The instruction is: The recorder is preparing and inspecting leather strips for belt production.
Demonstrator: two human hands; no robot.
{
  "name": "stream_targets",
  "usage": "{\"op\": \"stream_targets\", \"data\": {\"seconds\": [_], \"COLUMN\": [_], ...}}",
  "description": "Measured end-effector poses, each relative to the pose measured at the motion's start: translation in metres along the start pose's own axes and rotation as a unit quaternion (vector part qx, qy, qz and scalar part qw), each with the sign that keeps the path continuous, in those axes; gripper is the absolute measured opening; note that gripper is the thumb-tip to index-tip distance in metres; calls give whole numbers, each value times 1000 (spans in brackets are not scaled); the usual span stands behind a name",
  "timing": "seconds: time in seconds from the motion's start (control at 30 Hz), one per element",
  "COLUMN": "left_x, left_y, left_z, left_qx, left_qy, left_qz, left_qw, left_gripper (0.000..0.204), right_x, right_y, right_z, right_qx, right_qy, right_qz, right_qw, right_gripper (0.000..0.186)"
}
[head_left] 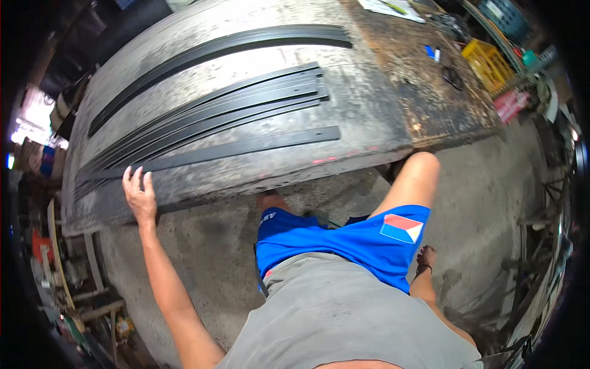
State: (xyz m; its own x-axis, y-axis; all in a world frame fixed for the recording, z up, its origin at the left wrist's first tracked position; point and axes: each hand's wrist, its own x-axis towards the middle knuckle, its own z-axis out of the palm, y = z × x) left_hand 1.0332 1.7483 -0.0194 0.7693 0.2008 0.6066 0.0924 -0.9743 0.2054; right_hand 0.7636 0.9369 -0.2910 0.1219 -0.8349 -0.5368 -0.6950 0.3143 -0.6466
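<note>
My left hand (141, 198) is at the table's near edge on the left, fingers stretched and apart. Its fingertips reach the near edge of a single long black flat strip (246, 147); whether they press on it I cannot tell. That strip has a small slot near its right end. Behind it lies a fanned group of several black strips (246, 104), their left ends crowding together under and beside the single one. Farther back, a neat stack of long black strips (246, 44) runs across the table. My right hand is out of the picture.
The strips lie on a large worn grey table (369, 111), with a rough brown wooden board (430, 92) at its right end. On that side are a yellow crate (488, 64), a blue-and-white small item (433, 53) and papers (393, 7). Shelving with clutter (92, 301) stands at lower left.
</note>
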Motion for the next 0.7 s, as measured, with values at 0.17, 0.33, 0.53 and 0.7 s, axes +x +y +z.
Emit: {"op": "stream_targets", "data": {"seconds": [0.17,0.33,0.53,0.7], "left_x": [17,1,-8,-12], "left_y": [176,307,331,306], "left_z": [38,90,112,108], "left_qx": [-233,-331,-220,-249], "left_qy": [-99,-154,-236,-229], "left_qz": [129,243,303,275], "left_qw": [959,899,897,900], "left_gripper": [23,26,29,29], "right_x": [5,-27,-139,-265], "right_y": [-35,-172,-342,-392], "right_z": [-28,-18,58,158], "right_qx": [145,353,364,246], "right_qy": [111,92,-158,-386], "right_qz": [-37,-232,-428,-457], "right_qw": [982,902,812,763], "right_gripper": [27,25,24,19]}}
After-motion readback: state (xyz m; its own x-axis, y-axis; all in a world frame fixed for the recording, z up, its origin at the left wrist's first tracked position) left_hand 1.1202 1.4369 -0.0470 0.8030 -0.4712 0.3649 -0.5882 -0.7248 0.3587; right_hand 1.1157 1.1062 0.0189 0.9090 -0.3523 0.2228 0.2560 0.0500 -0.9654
